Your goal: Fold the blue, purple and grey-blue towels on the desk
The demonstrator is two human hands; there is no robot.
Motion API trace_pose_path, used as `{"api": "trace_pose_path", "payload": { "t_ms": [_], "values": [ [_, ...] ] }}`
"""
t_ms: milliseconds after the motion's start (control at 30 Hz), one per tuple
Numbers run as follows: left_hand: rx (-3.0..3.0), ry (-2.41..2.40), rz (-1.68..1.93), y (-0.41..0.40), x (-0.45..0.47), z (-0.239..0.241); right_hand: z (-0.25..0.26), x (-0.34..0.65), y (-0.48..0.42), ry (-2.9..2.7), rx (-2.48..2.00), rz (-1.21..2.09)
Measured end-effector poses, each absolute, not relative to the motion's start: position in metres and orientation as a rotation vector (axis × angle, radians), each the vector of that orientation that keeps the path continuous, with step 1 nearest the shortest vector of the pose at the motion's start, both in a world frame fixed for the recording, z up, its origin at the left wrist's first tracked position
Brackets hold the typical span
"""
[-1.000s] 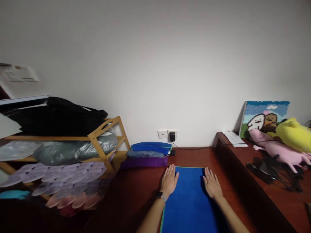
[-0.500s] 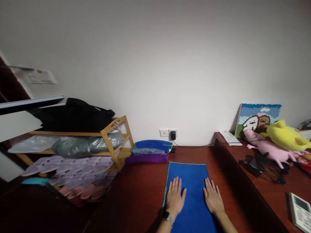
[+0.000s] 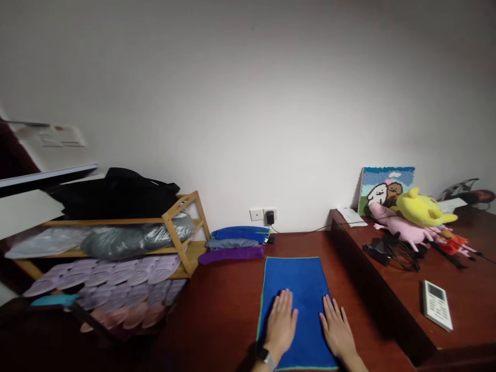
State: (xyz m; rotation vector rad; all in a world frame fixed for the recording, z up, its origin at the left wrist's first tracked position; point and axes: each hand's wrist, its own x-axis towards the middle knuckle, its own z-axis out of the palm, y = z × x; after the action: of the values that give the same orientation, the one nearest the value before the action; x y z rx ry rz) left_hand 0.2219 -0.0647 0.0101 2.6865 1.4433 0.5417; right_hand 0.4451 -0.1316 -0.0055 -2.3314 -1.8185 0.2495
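A blue towel (image 3: 300,279) with green edging lies flat on the reddish-brown table (image 3: 220,294). My left hand (image 3: 281,323) rests palm down on its left part, fingers stretched out, with a watch (image 3: 265,356) on the wrist. On the towel's right edge lies my right hand (image 3: 338,326), also flat, its fingers slightly spread. Neither hand grips anything. Behind the towel, against the wall, are folded cloths: a blue one (image 3: 242,233), a grey-blue one (image 3: 234,243) and a purple one (image 3: 232,254).
Left stands a wooden rack (image 3: 182,227) with purple slippers (image 3: 141,271) and a black bag (image 3: 120,199). A plugged-in charger (image 3: 270,217) trails a cable. The raised surface at right holds plush toys (image 3: 420,209), a picture (image 3: 383,188), black cables (image 3: 401,256) and a white remote-like device (image 3: 437,305).
The view has turned slightly right, and the towel's near edge now shows. Both hands have slid a little toward me along the towel, still flat.
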Motion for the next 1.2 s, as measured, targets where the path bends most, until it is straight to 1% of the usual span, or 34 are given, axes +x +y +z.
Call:
{"api": "trace_pose_path", "payload": {
  "t_ms": [100,200,300,433,533,667,800,900,967,1067,1133,1200],
  "values": [
    [2.725,1.18,0.465,-0.087,0.278,0.014,-0.008,0.445,-0.137,-1.85,-2.326,0.253],
    [2.674,1.215,0.43,-0.098,0.296,0.009,-0.006,0.445,-0.137,-1.873,-2.341,0.247],
    [2.645,1.335,0.442,-0.097,0.264,0.003,-0.005,0.443,-0.137,-1.853,-2.372,0.229],
    [2.618,1.588,0.408,-0.096,0.185,0.0,-0.003,0.441,-0.137,-1.825,-2.356,0.208],
    [2.601,1.666,0.37,-0.103,0.138,0.0,0.0,0.439,-0.14,-1.794,-2.376,0.196],
    [2.624,1.629,0.414,-0.119,0.108,-0.01,-0.003,0.438,-0.159,-1.772,-2.34,0.183],
    [2.62,1.691,0.513,-0.132,0.103,-0.021,-0.013,0.439,-0.186,-1.815,-2.247,0.231],
    [2.66,1.667,0.584,-0.137,0.126,-0.013,-0.016,0.439,-0.196,-1.818,-2.241,0.241],
    [2.718,1.529,0.578,-0.137,0.161,-0.001,-0.015,0.439,-0.197,-1.822,-2.249,0.236],
    [2.749,1.291,0.491,-0.134,0.231,0.016,-0.014,0.439,-0.196,-1.835,-2.245,0.239],
    [2.708,1.236,0.43,-0.133,0.271,0.021,-0.015,0.439,-0.196,-1.842,-2.217,0.226],
    [2.651,1.251,0.392,-0.132,0.291,0.02,-0.018,0.44,-0.195,-1.853,-2.185,0.2]
  ]
}}
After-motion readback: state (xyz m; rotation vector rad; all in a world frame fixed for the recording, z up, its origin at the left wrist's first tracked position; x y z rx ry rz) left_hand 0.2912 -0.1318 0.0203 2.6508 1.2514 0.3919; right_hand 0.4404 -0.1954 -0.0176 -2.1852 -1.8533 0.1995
